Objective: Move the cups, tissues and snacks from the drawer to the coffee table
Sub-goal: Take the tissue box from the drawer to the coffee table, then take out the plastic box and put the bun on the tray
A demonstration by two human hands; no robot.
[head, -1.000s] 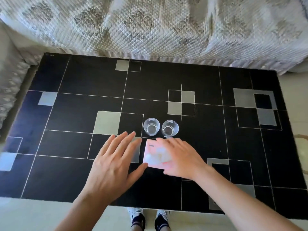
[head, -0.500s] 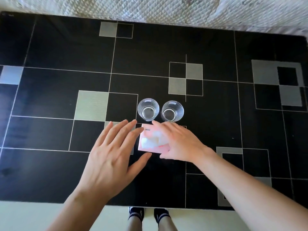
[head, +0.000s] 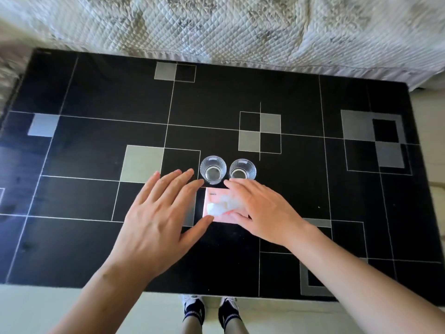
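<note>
- Resting flat on the pink tissue pack [head: 218, 207], the right hand [head: 261, 212] covers the pack's right part; its fingers lie nearly straight, the thumb lies along the pack's near edge, and the grip does not close round it.
- Hovering or resting just left of the pack, the left hand [head: 160, 219] is spread wide with straight fingers; its thumb tip reaches the pack's near left corner, and whether it touches cannot be told. It holds nothing.
- The tissue pack lies flat on the black tabletop [head: 84, 249], near the middle of its near half, with a white tissue showing at its top.
- Two clear glass cups stand upright side by side just beyond the pack: the left cup [head: 213, 170] and the right cup [head: 242, 169], close but apart.
- The right hand's fingertips reach close to the right cup's base.
- A quilted pale cover [head: 240, 27] lies beyond the tabletop's far edge.
- The person's dark shoes [head: 193, 309] show on the pale floor below the near edge.
</note>
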